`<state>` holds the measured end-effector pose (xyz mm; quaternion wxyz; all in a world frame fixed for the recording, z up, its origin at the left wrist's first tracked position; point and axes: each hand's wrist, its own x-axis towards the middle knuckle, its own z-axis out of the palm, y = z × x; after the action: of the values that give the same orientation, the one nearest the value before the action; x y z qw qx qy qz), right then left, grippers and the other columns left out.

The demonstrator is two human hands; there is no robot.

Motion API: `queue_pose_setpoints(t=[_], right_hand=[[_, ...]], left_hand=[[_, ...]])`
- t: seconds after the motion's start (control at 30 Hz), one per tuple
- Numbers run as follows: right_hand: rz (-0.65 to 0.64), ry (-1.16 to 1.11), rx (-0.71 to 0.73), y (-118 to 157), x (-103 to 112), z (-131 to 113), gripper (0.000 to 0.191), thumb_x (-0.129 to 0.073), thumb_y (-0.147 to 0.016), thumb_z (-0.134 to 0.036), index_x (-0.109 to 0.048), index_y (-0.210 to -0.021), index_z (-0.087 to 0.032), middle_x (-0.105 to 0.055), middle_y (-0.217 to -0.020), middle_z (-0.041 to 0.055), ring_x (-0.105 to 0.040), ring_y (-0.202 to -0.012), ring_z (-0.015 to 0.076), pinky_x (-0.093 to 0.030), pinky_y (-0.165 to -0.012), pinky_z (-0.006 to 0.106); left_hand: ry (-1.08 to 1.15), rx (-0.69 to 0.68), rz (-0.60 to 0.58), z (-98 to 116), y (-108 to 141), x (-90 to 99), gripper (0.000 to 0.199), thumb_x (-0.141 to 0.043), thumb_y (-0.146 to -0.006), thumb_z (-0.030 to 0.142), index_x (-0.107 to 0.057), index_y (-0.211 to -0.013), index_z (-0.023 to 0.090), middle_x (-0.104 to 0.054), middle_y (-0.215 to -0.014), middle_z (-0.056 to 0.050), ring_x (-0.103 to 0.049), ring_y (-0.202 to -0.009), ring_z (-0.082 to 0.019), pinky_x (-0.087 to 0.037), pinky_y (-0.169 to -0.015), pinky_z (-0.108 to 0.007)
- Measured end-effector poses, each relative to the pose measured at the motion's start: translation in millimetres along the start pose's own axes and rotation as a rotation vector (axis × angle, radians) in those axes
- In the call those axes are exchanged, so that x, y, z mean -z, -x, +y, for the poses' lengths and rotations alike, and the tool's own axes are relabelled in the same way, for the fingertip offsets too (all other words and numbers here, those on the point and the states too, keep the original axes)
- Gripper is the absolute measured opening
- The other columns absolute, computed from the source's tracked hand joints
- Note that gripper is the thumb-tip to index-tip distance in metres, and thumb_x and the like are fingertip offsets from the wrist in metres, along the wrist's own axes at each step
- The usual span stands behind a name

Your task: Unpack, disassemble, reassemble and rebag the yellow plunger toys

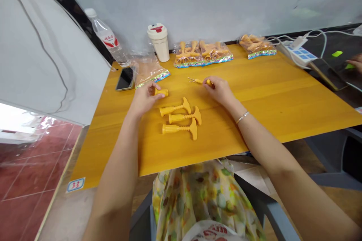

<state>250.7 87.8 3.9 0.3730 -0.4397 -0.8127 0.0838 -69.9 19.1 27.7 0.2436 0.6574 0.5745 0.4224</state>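
My left hand (145, 99) is closed on a short yellow corkscrew sleeve (161, 92), held just above or on the table. In my right hand (217, 88) is a yellow corkscrew (199, 81), gripped by its handle, its bare metal spiral pointing left toward the sleeve. The two parts are apart. Between my forearms lie three yellow T-handled corkscrews, a far one (175, 109), a middle one (181, 118) and a near one (178, 128), with sleeves to the left and handles to the right.
Along the back stand a water bottle (106, 37), a white cup (158, 43) and bags of yellow corkscrews (202, 54), with another bag (256, 45) farther right. A phone (125, 79) lies beside an opened clear bag (148, 68). A power strip (301, 52) and another person's hand (356, 62) are at right.
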Motion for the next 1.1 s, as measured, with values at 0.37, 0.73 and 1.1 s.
queue_pose_setpoints(t=[0.37, 0.73, 1.1], right_hand=[[-0.342, 0.212, -0.069, 4, 10, -8, 0.026, -0.074, -0.088, -0.029, -0.068, -0.110, -0.017, -0.065, -0.112, 0.0135, -0.068, -0.094, 0.0258, -0.053, -0.092, 0.041], [-0.398, 0.268, -0.091, 3, 16, -14, 0.019, -0.064, -0.096, -0.030, -0.069, -0.108, -0.016, -0.064, -0.114, 0.0157, -0.068, -0.101, 0.0275, -0.051, -0.097, 0.042], [-0.387, 0.256, -0.103, 3, 16, -17, 0.029, -0.063, -0.096, -0.032, -0.066, -0.121, -0.018, -0.061, -0.124, 0.0154, -0.068, -0.088, 0.0241, -0.052, -0.094, 0.042]], left_hand=[[-0.391, -0.190, -0.020, -6, 1, -13.6, 0.023, -0.076, -0.080, 0.034, -0.056, -0.084, 0.023, -0.069, -0.097, -0.005, -0.062, -0.104, -0.028, -0.044, -0.102, -0.045], [-0.394, -0.171, -0.011, -14, 1, -9.9, 0.044, -0.080, -0.075, 0.034, -0.060, -0.113, 0.024, -0.066, -0.123, -0.010, -0.055, -0.124, -0.033, -0.040, -0.111, -0.051], [-0.316, -0.190, -0.036, -45, -5, -13.1, 0.074, -0.072, -0.079, 0.029, -0.042, -0.146, 0.019, -0.055, -0.147, -0.017, -0.049, -0.141, -0.032, -0.036, -0.119, -0.051]])
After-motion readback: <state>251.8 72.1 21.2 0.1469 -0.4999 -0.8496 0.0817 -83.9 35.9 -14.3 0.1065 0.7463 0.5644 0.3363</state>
